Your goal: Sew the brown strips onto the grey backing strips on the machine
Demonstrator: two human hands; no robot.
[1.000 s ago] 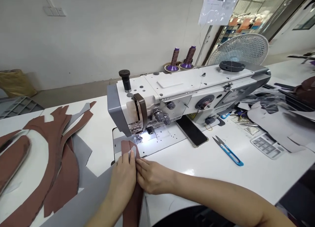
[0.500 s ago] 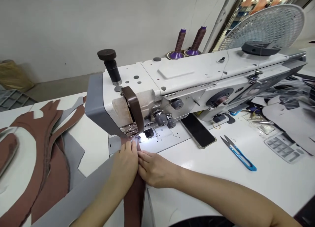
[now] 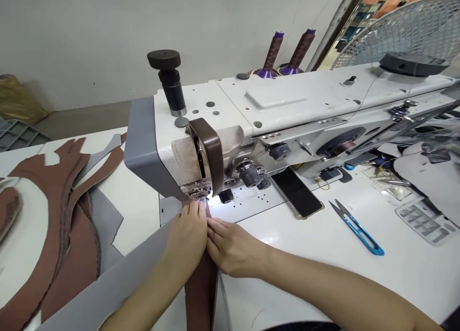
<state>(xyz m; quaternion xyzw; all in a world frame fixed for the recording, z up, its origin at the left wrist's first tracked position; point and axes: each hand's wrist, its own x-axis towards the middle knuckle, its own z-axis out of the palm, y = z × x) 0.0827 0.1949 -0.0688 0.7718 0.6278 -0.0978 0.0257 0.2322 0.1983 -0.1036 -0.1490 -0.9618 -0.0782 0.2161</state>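
Both hands have moved nearer the sewing machine's needle area since a second ago, bringing the brown strip's far end up to it. The left hand (image 3: 189,230) presses down on the brown strip (image 3: 201,292); whether its grip is closed underneath cannot be seen. The right hand's (image 3: 233,247) grip is closed on the strip's right edge, just beside the left hand. A gray piece (image 3: 118,273) lies under the left forearm. Ahead stands the white sewing machine (image 3: 215,101), its light on. To the right, a phone (image 3: 299,194) and blue snips (image 3: 359,230) lie on the white worktop (image 3: 287,292); brown cut pieces (image 3: 53,216) spread left. Two thread spools (image 3: 273,51) stand behind.
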